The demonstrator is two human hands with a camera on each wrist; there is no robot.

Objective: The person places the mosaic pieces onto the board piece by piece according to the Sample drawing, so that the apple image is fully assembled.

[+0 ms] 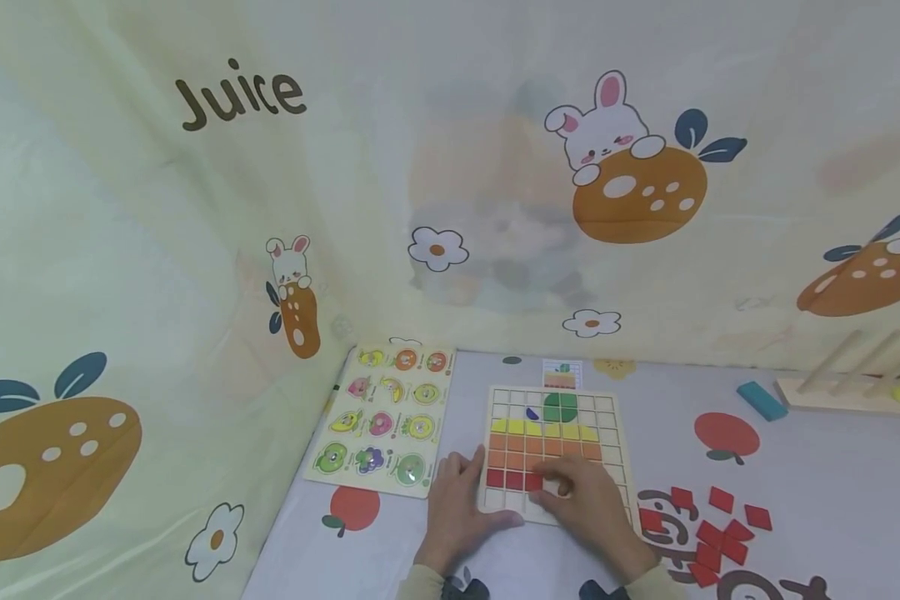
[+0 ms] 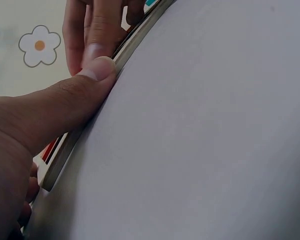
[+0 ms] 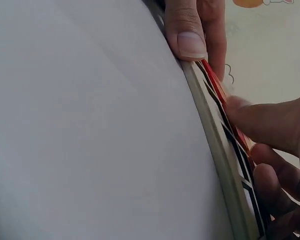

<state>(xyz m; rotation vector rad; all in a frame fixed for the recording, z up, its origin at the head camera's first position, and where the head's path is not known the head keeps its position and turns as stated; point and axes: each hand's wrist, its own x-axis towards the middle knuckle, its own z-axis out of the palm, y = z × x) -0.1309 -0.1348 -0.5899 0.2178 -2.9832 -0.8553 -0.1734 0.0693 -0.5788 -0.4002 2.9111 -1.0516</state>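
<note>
A square wooden grid board lies on the table, with colored tiles in rows: a green patch and a small blue piece on top, then yellow, orange and red. My left hand grips the board's near left corner, its thumb against the front edge and fingers along the left side. My right hand is over the board, thumb and forefinger pinching a red square tile at the right end of the red row. Its other fingers are curled, partly hiding the squares beyond.
Loose red tiles lie scattered right of the board. Left stands a fruit puzzle board. A small picture card lies behind the grid. A blue block and a wooden peg stand are at the back right. Printed fabric walls rise behind and left.
</note>
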